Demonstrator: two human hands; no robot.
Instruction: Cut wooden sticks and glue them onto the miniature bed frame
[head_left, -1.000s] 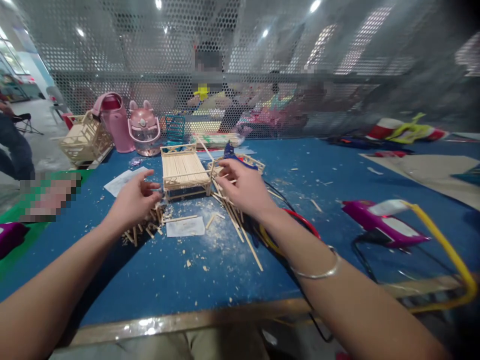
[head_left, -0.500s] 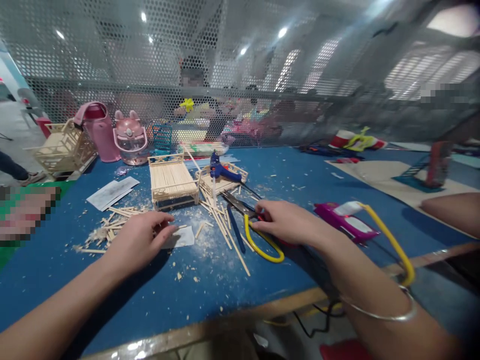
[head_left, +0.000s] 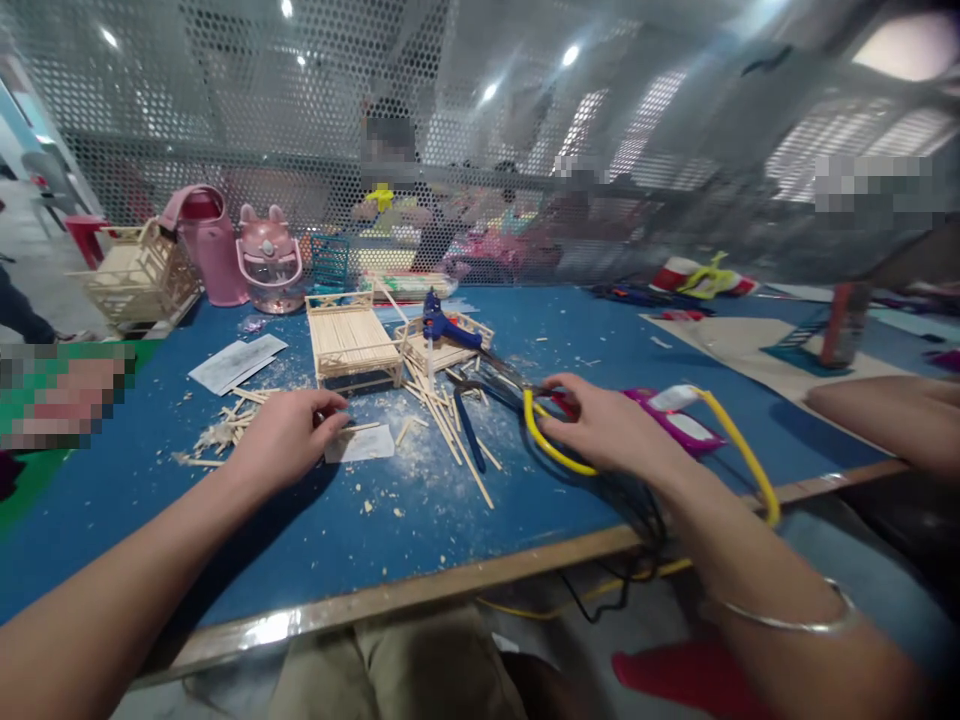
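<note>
My right hand [head_left: 581, 420] grips large scissors by their yellow handle [head_left: 544, 445], with a red part showing at the fingers. Their dark blades [head_left: 504, 370] point left and away, over the sticks. My left hand [head_left: 289, 430] hovers low over the table, fingers loosely curled and thumb apart from the index. Beside its thumb a thin wooden stick [head_left: 366, 427] lies at the edge of a small white paper [head_left: 367, 445]. Blue-handled pliers [head_left: 469, 430] rest among loose sticks [head_left: 442, 420]. Behind stands a little bed-shaped stick model [head_left: 352, 340].
A blue glue gun [head_left: 446, 325] lies on a second stick frame [head_left: 457, 350]. Pink bottles [head_left: 214, 250] and another stick model [head_left: 139, 275] stand at the back left. A purple device with a yellow cord [head_left: 682, 425] sits right. Another person's arm [head_left: 870, 405] rests at the right edge.
My right hand has drawn the scissors to the right, away from the pliers. My left hand has shifted slightly left, baring more of the stick. The view has tilted a little downward.
</note>
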